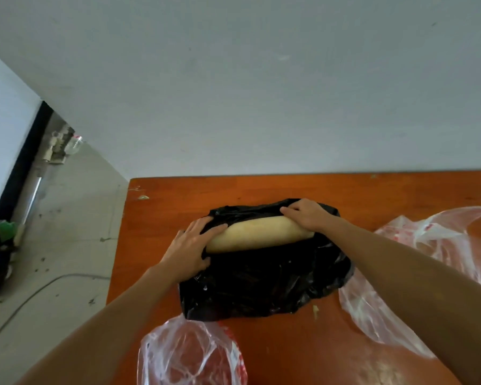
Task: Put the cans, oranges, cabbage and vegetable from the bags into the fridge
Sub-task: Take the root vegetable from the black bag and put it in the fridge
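**Risk: vegetable snags in bag or rolls off on the pull**

The pale long vegetable (256,234) lies sideways at centre frame, half out of the mouth of the black bag (261,284) on the orange table (345,190). The left hand (192,245) is at its left end, fingers mostly straight, pressing on the bag rim and the vegetable's tip; it isn't clenched. The right hand (306,215) is at the right end with fingers curled over the far bag rim; whether they also catch the vegetable underneath can't be told.

What could go wrong, as I judge it:
- The plastic wraps both ends, so a lift now may drag the bag along.
- The flat left hand has no real hold, and smooth skin plus slick plastic could let that end slip and drop.
- The vegetable is round and could roll toward the table's left edge, close by at centre left of frame.
- Clear bags lie at lower centre (189,354) and at right (442,240), and a dragged black bag could sweep them.

No fridge can be identified in frame.
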Action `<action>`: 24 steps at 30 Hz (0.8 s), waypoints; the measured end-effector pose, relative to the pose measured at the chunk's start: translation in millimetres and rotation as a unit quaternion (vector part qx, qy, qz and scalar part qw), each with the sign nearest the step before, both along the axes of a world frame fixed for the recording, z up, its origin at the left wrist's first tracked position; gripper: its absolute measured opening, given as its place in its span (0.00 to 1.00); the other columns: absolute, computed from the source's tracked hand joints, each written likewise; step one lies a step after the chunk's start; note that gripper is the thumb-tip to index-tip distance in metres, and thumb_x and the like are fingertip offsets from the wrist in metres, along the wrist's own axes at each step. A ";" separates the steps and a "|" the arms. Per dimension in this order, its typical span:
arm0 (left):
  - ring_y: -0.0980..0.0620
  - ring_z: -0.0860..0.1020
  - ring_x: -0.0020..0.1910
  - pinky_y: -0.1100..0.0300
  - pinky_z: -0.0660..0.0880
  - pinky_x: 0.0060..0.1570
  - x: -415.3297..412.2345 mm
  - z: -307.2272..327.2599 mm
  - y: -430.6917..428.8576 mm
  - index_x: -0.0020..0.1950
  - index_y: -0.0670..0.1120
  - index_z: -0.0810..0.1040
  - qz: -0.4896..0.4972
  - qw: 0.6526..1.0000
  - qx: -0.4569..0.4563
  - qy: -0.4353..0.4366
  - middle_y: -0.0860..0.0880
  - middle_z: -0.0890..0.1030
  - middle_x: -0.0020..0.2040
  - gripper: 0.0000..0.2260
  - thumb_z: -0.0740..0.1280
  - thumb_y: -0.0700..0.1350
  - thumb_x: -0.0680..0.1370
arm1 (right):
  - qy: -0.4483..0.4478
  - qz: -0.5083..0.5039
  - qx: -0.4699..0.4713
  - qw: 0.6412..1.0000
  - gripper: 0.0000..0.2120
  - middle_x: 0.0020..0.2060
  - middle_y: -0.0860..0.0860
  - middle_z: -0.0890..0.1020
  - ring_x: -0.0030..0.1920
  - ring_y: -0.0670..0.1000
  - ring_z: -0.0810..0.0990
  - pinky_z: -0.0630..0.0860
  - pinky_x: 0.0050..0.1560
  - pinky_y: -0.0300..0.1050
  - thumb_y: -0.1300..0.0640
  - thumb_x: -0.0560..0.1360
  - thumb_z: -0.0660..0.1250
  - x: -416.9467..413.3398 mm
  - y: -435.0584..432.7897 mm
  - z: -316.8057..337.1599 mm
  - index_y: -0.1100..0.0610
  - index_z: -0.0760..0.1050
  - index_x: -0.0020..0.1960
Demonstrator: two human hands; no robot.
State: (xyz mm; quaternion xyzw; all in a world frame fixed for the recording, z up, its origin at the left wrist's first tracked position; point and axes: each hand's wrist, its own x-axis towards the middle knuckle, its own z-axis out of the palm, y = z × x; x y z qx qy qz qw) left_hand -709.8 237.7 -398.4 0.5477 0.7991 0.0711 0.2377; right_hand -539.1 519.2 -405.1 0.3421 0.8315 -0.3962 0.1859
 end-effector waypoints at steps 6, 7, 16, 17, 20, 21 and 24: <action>0.49 0.63 0.71 0.50 0.70 0.64 -30.0 -3.9 -17.7 0.71 0.53 0.69 0.075 0.995 0.034 -0.048 0.50 0.66 0.71 0.31 0.63 0.31 0.71 | -0.092 0.069 0.142 0.983 0.08 0.46 0.53 0.82 0.43 0.54 0.79 0.75 0.40 0.47 0.52 0.78 0.64 9.5 0.4 4.9 0.53 0.81 0.49; 0.49 0.62 0.71 0.50 0.68 0.66 -33.7 -8.1 -17.8 0.71 0.52 0.70 0.084 0.996 0.019 -0.040 0.49 0.66 0.72 0.30 0.63 0.31 0.72 | -0.064 0.093 0.219 0.969 0.08 0.48 0.53 0.82 0.46 0.55 0.80 0.77 0.42 0.49 0.53 0.78 0.63 7.3 -6.2 8.7 0.53 0.81 0.51; 0.47 0.46 0.77 0.50 0.52 0.74 -28.1 -33.8 -29.0 0.78 0.52 0.52 0.045 0.987 -0.098 0.117 0.46 0.47 0.79 0.30 0.60 0.44 0.78 | 0.067 0.317 0.259 0.910 0.35 0.64 0.51 0.72 0.62 0.53 0.71 0.73 0.57 0.50 0.33 0.73 0.61 -10.5 -103.2 12.8 0.52 0.64 0.72; 0.46 0.45 0.77 0.49 0.51 0.74 -24.6 -35.9 -30.8 0.78 0.51 0.50 0.036 0.984 -0.107 0.135 0.45 0.46 0.79 0.30 0.59 0.45 0.78 | 0.020 0.322 0.255 0.912 0.40 0.67 0.51 0.69 0.65 0.54 0.68 0.70 0.60 0.50 0.30 0.72 0.60 -8.5 -106.9 9.2 0.52 0.59 0.75; 0.44 0.43 0.77 0.48 0.48 0.75 -19.1 -39.8 -34.2 0.78 0.50 0.46 0.025 0.979 -0.122 0.163 0.42 0.44 0.78 0.29 0.55 0.46 0.80 | -0.033 0.352 0.269 0.896 0.48 0.69 0.52 0.66 0.68 0.55 0.65 0.68 0.63 0.53 0.29 0.68 0.65 -8.3 -112.4 4.5 0.53 0.50 0.77; 0.44 0.43 0.77 0.47 0.48 0.75 -18.6 -39.6 -34.3 0.78 0.49 0.46 0.022 0.978 -0.124 0.166 0.42 0.43 0.78 0.29 0.55 0.46 0.80 | -0.031 0.353 0.273 0.894 0.49 0.69 0.52 0.65 0.69 0.56 0.64 0.68 0.64 0.54 0.31 0.67 0.67 -8.5 -113.3 3.2 0.53 0.50 0.77; 0.45 0.43 0.77 0.47 0.48 0.75 -19.1 -37.7 -33.6 0.78 0.50 0.45 0.021 0.978 -0.129 0.164 0.43 0.43 0.78 0.29 0.55 0.46 0.80 | -0.024 0.339 0.274 0.900 0.45 0.69 0.53 0.64 0.69 0.56 0.63 0.65 0.66 0.55 0.39 0.67 0.72 -10.0 -115.4 1.5 0.55 0.55 0.75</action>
